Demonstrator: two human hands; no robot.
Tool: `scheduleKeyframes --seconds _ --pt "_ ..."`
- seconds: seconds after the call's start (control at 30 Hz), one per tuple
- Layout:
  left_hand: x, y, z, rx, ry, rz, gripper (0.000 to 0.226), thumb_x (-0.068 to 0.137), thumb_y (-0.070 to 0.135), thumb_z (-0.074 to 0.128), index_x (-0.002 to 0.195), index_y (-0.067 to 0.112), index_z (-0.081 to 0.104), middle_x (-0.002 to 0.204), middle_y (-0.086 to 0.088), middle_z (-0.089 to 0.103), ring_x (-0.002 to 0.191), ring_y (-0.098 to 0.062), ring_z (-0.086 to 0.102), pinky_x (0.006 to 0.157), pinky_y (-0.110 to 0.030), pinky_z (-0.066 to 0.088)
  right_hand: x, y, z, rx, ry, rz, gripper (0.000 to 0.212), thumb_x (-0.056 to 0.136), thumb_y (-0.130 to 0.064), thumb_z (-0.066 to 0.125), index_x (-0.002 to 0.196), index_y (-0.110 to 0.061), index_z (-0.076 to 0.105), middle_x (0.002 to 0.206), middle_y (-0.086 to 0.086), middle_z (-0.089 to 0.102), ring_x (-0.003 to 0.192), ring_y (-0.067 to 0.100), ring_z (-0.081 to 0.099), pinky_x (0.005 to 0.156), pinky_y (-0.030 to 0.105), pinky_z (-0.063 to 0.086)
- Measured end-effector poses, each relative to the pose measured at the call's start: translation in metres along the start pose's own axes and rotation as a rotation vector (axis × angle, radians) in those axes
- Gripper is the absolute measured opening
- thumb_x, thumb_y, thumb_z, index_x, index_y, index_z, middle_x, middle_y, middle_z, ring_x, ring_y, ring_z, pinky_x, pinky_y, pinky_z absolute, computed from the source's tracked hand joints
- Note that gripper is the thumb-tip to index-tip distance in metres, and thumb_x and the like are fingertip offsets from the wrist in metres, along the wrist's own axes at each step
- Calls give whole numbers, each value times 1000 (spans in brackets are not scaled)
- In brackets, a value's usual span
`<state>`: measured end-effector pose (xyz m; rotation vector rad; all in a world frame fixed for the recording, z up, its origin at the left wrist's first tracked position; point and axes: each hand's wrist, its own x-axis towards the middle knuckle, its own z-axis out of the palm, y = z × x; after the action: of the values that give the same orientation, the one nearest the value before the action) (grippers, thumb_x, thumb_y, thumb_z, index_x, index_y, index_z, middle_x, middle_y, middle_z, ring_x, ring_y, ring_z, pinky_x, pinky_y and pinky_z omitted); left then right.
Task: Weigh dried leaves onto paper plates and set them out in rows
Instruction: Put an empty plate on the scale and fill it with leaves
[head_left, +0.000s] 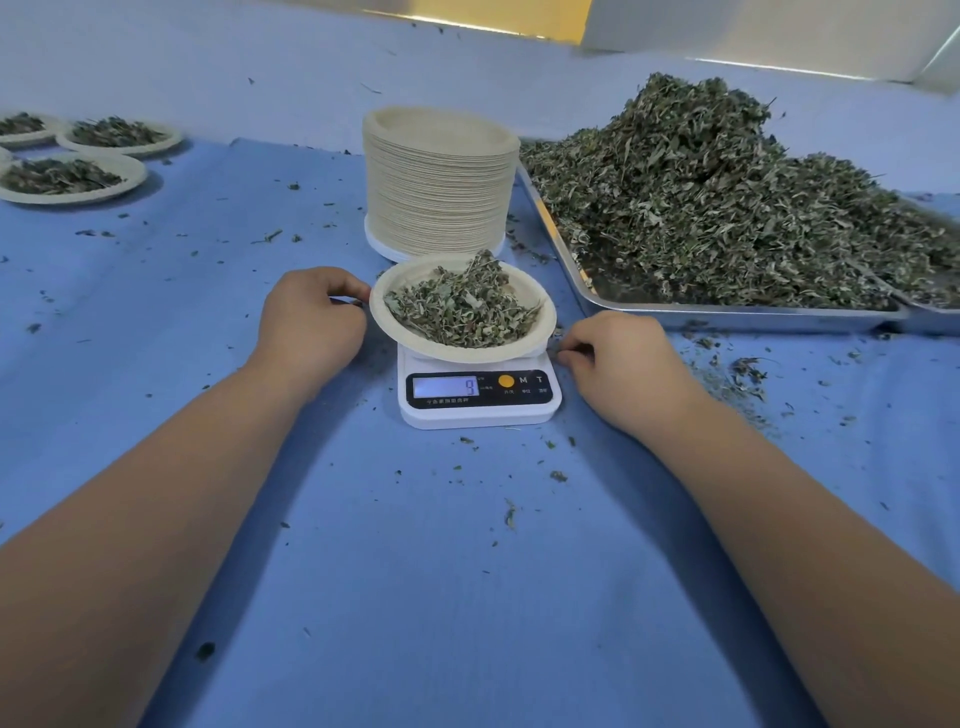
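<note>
Blue cloth (467, 597): covered the table at six o'clock, flecked with leaf crumbs, with a bare forearm lying along each side of it.

Scale (478, 410): white, digital, at the dial's centre. The display showed what read as 9.

Paper plate (385, 325): sat on the scale pan, overhanging it all round. Dried leaves (462, 312) were mounded inside, highest toward twelve.

Left hand (311, 322): at the plate's nine o'clock, fingers curled, thumb and forefinger right at the rim. Whether they pinched it or only neared it could not be told.

Right hand (618, 364): at the plate's four o'clock, beside the scale's edge, well apart from the left, fingertips drawn together. Whether they held a scrap could not be told.

Plate stack (436, 192): empties, tall, at twelve, just behind the scale.

Steel tray (727, 314): at two o'clock, bearing the bulk leaf heap (701, 197).

Filled plates (132, 179): at ten o'clock, set out close together.

Handling note: judged to be the lift-off step. The reading should settle with both hands clear. The plate is best taken by opposite rims, kept level and carried low toward ten o'clock, since the loose mound would spill at a tilt.
</note>
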<state>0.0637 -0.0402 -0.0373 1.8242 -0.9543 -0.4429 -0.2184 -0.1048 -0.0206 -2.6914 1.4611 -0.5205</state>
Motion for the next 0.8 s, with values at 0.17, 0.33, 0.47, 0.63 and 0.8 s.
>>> scheduleKeyframes --seconds 0.17,0.33,0.47,0.63,0.8 --pt "-2 1 -1 -19 -2 3 40 75 1 46 79 27 76 65 10 65 32 -5 37 32 -16 29 -1 2 -4 -47 -21 -37 13 93 -17 59 87 -11 69 85 6 64 83 25 59 76 38 52" --pt "-2 1 -1 -25 -10 10 40 75 0 46 80 26 76 67 7 66 33 -5 39 31 -16 29 -9 0 -23 68 216 -57 10 84 -19 68 76 -19 72 68 -8 62 67 10 57 69 29 52" --pt "-3 2 0 -14 -11 22 41 75 -1 45 80 26 76 72 6 68 35 -4 42 31 -14 29 11 2 -40 135 426 -6 10 88 -17 66 86 -20 75 77 -7 65 72 11 59 74 29 53" --pt "-3 3 1 -11 -7 14 41 74 0 46 78 28 76 71 9 71 38 -3 45 32 -14 31 38 8 -42 188 254 182 24 94 -19 62 113 -21 76 98 -3 70 90 17 65 89 33 55" --pt "-2 3 1 5 -22 26 38 76 2 49 76 30 75 64 19 69 43 0 48 36 -13 33 47 -29 -42 267 155 -22 19 96 -42 62 105 -31 76 86 -21 66 77 -9 58 73 16 47"
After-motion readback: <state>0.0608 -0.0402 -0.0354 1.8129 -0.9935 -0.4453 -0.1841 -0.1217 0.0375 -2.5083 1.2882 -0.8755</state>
